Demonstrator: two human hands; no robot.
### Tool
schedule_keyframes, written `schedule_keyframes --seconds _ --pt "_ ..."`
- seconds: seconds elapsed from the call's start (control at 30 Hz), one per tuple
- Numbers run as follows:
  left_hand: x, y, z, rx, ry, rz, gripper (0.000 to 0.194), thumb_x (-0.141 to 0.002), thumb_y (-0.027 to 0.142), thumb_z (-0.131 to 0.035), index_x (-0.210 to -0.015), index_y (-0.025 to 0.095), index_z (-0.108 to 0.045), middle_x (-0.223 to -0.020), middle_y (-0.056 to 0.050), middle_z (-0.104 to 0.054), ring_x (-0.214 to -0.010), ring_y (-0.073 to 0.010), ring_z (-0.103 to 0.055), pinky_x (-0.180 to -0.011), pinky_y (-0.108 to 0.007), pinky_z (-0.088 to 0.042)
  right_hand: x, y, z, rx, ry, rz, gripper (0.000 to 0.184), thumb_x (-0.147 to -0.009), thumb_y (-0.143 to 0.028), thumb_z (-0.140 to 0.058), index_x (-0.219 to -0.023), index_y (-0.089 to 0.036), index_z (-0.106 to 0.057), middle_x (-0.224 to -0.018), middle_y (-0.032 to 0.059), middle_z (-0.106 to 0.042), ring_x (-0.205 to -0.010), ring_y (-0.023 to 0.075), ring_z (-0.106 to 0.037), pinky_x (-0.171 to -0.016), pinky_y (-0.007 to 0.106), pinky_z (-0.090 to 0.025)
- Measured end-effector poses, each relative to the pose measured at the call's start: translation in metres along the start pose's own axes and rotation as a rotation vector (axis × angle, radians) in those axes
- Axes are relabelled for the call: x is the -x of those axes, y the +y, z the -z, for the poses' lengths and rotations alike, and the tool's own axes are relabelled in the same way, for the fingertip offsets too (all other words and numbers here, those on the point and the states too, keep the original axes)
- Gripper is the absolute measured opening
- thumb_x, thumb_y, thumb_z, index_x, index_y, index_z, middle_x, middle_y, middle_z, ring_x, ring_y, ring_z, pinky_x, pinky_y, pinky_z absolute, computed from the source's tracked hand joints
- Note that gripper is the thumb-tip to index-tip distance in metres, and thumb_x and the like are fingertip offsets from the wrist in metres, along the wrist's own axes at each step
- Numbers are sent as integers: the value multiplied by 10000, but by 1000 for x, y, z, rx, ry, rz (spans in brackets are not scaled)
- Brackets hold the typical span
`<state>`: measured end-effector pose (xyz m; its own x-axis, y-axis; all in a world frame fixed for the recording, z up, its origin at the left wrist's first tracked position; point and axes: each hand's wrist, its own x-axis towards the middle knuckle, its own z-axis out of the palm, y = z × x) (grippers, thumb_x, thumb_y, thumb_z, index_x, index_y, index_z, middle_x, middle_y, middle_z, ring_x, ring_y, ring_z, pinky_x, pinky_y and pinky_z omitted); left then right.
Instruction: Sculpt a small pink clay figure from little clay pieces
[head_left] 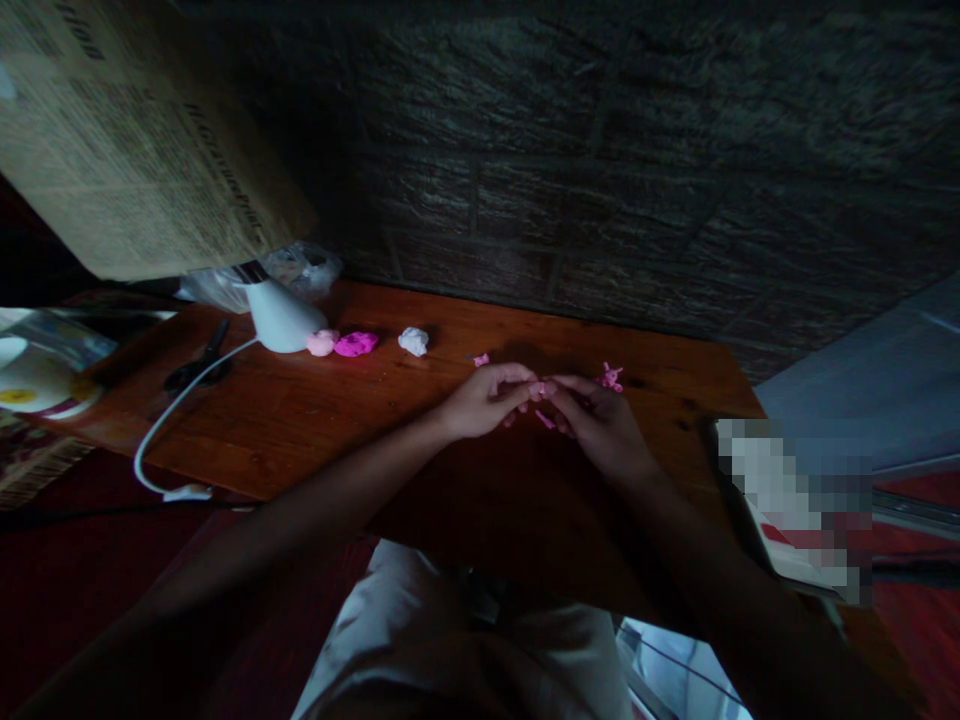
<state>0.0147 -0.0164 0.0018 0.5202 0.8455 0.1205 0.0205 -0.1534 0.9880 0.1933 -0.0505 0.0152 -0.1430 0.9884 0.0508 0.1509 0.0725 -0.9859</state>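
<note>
Probably soft piece (pixel 538 391): light, easily dented, perhaps tacky; best taken gently by its edges.
Piece's place: well to the right of the lamp (pixel 289 320), between both hands' fingertips, its outline blurred.
Left hand (pixel 487 402): nearer the lamp, thumb and forefinger narrowed on the piece, other fingers curled.
Right hand (pixel 606 425): farther from the lamp, thumb and forefinger pinching the piece, forearm slanting inward.
</note>
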Motion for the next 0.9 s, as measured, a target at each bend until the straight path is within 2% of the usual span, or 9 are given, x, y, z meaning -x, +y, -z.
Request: schedule_keyframes --seconds 0.27,0.5,0.7,0.9 --pt "0 0 1 -35 33 -4 238 -912 368 -625 -860 136 -609 -681 29 -556 -505 -42 -470 -457 -164 -381 -2 1 3 21 -11 -35 372 -792 -518 -713 -916 -170 -756 -675 5 -640 -554 103 -479 -510 251 -371" --pt "0 2 2 -13 86 -2 316 -918 443 -593 -845 138 -633 -704 -1 -606 -527 -54 -497 -471 -174 -400 -3 4 2 13 14 -51 359 -803 -508 -690 -932 -175 -726 -662 -5 -611 -543 103 -468 -500 251 -347" --pt "0 1 0 -72 101 -83 222 -894 368 -640 -908 146 -637 -739 3 -619 -560 -58 -510 -464 -161 -395 -3 3 1 -36 18 -54 331 -787 -480 -712 -886 -164 -723 -601 -30 -569 -526 97 -449 -507 252 -352" --pt "1 0 -1 -84 91 -111 165 -896 311 -636 -887 147 -647 -738 -2 -636 -565 -58 -513 -491 -173 -399 -3 3 2 -34 3 -69 377 -766 -509 -738 -914 -162 -741 -656 -14 -614 -559 102 -477 -521 253 -373"
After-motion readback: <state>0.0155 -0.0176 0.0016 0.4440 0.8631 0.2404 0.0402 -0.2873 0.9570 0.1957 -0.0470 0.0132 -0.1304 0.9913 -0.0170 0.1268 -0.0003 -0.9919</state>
